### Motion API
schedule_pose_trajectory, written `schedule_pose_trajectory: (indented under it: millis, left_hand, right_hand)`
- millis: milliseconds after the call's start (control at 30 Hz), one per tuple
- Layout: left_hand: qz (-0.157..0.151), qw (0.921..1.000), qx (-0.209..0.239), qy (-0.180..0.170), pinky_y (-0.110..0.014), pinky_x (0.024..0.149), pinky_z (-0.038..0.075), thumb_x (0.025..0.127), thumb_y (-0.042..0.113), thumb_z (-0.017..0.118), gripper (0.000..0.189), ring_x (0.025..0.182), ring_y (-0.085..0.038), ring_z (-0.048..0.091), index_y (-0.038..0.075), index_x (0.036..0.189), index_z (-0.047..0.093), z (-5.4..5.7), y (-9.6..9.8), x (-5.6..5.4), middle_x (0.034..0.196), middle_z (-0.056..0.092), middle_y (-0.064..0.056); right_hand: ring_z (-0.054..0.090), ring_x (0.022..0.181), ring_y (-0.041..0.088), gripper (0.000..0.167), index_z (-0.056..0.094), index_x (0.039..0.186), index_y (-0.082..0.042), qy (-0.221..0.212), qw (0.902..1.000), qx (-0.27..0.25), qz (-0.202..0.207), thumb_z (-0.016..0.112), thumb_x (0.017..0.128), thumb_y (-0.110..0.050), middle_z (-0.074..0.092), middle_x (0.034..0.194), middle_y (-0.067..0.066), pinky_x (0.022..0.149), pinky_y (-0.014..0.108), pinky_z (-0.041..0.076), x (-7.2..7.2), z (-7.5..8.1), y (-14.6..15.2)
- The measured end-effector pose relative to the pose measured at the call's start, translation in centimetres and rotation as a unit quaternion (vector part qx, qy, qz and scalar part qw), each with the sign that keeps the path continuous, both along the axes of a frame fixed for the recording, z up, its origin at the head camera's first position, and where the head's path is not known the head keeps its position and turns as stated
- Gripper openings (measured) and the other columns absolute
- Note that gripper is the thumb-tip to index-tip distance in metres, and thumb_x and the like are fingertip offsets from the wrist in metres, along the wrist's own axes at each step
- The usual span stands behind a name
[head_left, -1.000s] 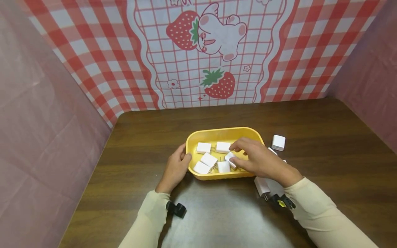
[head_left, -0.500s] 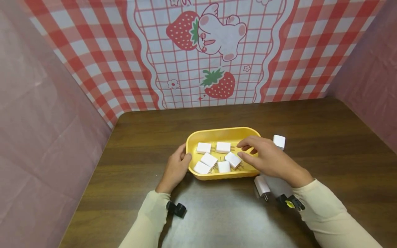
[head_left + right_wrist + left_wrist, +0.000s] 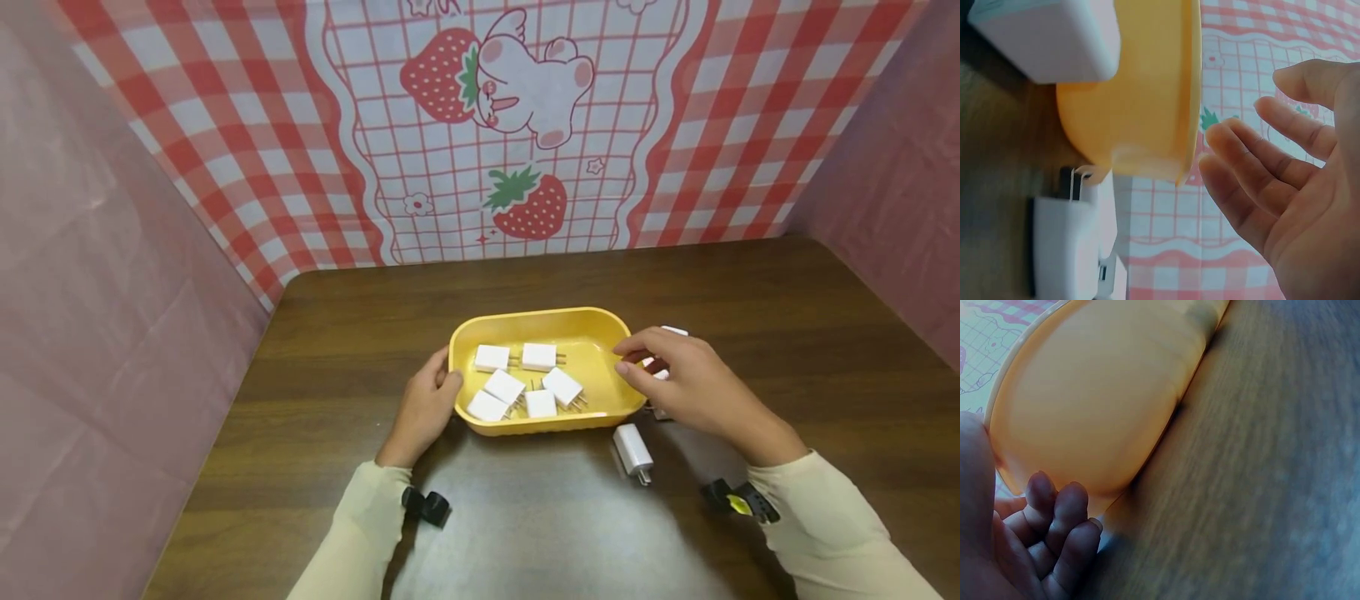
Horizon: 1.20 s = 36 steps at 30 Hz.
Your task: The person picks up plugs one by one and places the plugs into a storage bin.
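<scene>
A yellow plastic basin (image 3: 517, 427) stands on the table, with several white charger plugs (image 3: 505, 387) lying inside toward its left and middle. My left hand (image 3: 422, 408) grips the basin's left end, thumb at the rim and fingers along the outer wall. Over the basin's right rim hovers my right hand (image 3: 693, 387), fingers relaxed and slightly spread, with nothing in them. In the right wrist view a gap shows between those fingers and the rim. Another white charger plug (image 3: 633, 448) lies just outside the basin's front right corner.
More white charger plugs (image 3: 1066, 250) lie on the table to the right of the basin, partly hidden under my right hand in the head view. A checked strawberry cloth (image 3: 525, 108) hangs behind the brown wooden table (image 3: 360, 333); pink cloth (image 3: 127, 250) hangs at the sides.
My right hand has moved right, from over the plugs in the basin to its right rim, leaving a charger plug behind inside. The left hand and basin have stayed in place.
</scene>
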State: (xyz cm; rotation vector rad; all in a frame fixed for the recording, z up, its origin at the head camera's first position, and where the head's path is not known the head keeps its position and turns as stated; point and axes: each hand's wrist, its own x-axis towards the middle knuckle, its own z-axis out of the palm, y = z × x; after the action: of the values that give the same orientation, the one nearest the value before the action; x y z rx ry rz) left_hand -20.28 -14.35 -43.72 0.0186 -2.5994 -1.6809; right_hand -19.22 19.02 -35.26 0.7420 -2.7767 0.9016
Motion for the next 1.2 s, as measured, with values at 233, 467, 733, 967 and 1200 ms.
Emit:
schedule_pose_trajectory:
  millis: [233,467,733,967,1200]
  left_hand:
    - [0.0,1.0,0.0,0.01,-0.03,0.053,0.043,0.096,0.022,0.054,0.049,0.057,-0.018,0.052,0.009,0.144,0.054,-0.1,0.0,-0.1,0.072,0.057,-0.004]
    - [-0.002,1.0,0.004,0.005,-0.031,0.053,0.045,0.095,0.022,0.054,0.051,0.057,-0.018,0.054,0.009,0.144,0.053,0.0,0.1,-0.1,0.073,0.06,-0.004]
    - [0.004,1.0,-0.002,0.006,-0.031,0.053,0.043,0.095,0.023,0.054,0.051,0.056,-0.018,0.052,0.01,0.144,0.054,-0.1,0.0,0.0,0.071,0.057,-0.003]
    - [0.006,1.0,0.0,0.006,-0.031,0.052,0.043,0.093,0.023,0.054,0.052,0.055,-0.018,0.051,0.01,0.144,0.054,-0.1,0.0,0.0,0.069,0.055,-0.003]
    - [0.005,1.0,0.002,0.005,-0.031,0.053,0.043,0.093,0.023,0.054,0.052,0.056,-0.017,0.051,0.011,0.144,0.055,0.0,0.1,0.1,0.07,0.055,-0.003]
  right_hand:
    - [0.064,0.085,0.014,0.023,0.072,0.111,-0.01,-0.002,0.9997,-0.001,-0.023,0.075,0.09,-0.015,0.068,0.101,-0.002,0.071,0.034,0.057,0.8,-0.5,1.5]
    - [0.063,0.086,0.015,0.024,0.071,0.113,-0.011,-0.013,0.9983,0.02,-0.053,0.074,0.091,-0.02,0.068,0.1,-0.001,0.075,0.043,0.057,1.2,-0.6,3.0]
    - [0.063,0.088,0.022,0.028,0.07,0.114,-0.008,-0.042,0.9947,0.054,-0.077,0.073,0.091,-0.024,0.068,0.102,0.004,0.076,0.046,0.057,1.7,-1.3,4.4]
    - [0.061,0.096,0.029,0.024,0.071,0.112,-0.013,-0.076,0.9918,0.061,-0.082,0.073,0.092,-0.025,0.068,0.113,0.01,0.082,0.055,0.054,1.9,-2.1,5.2]
    - [0.059,0.111,0.038,0.027,0.072,0.115,-0.011,-0.088,0.99,0.074,-0.082,0.073,0.092,-0.024,0.066,0.121,0.017,0.091,0.064,0.047,1.8,-2.6,5.6]
